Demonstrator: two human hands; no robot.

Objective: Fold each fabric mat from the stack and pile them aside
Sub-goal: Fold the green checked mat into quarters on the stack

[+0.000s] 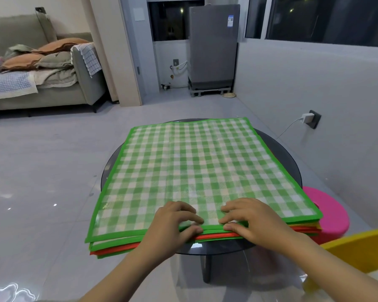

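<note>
Top mat: a green-and-white checked fabric mat with a green border [196, 171] lies flat on top of the stack, covering most of the tabletop.
Stack: a pile of fabric mats with green, red and yellow edges [118, 249] sits beneath it, its near edge overhanging the tabletop.
Tabletop: a round dark glass tabletop [290, 158] shows around the far and right sides of the stack.
Left hand: the left hand [175, 223] is at the middle of the near edge, fingers curled onto the top mat and thumb under its border, pinching the edge.
Right hand: the right hand [247, 219] is just beside the left, its fingertips almost touching the left hand's, fingers bent on the top mat and thumb at the border, gripping the same edge.
Surroundings: a pink round stool [332, 216] stands right of the table; a grey sofa with cushions [42, 68] is at the far left.
</note>
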